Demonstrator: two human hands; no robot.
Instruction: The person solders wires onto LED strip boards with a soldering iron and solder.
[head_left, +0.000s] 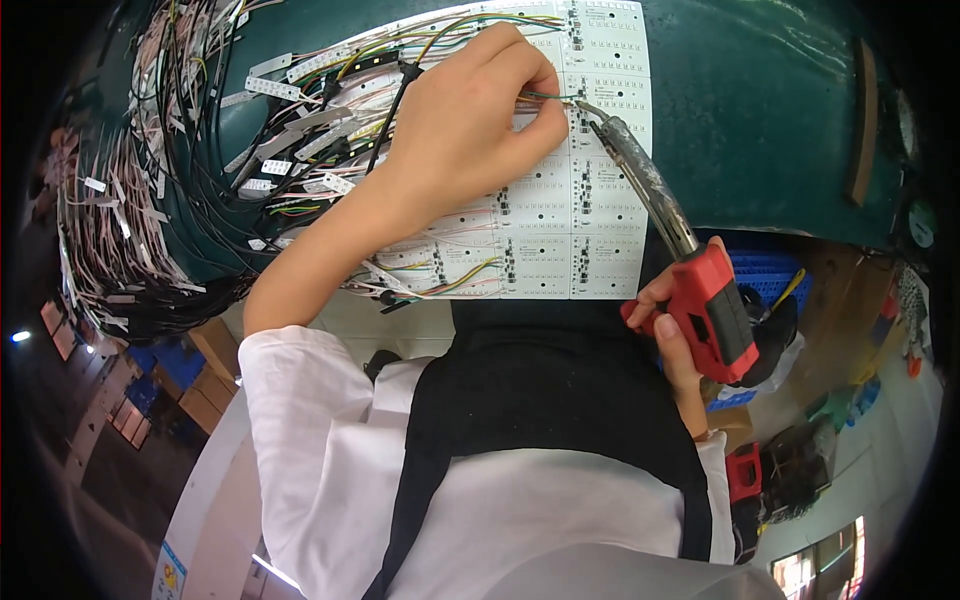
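My left hand [480,115] is closed in a pinch over the white circuit board panel [612,200], with thin green wires [545,96] between thumb and fingers. Their ends reach a row of small parts on the panel. In my right hand [675,335] is a red and black soldering gun [712,315], gripped by its handle. Its long metal barrel slants up and left, and the tip meets the board close to the wire ends. Coloured wires [470,275] run from other spots on the panel toward the left. My left hand and wrist hide part of the panel.
Bundles of black cables and pale wires [120,240] with white strips cover the left of the green tabletop [740,150]. A wooden strip [860,125] lies at the far right. Below the table's right edge stands a blue crate [770,270]. Cardboard boxes [205,385] sit lower left.
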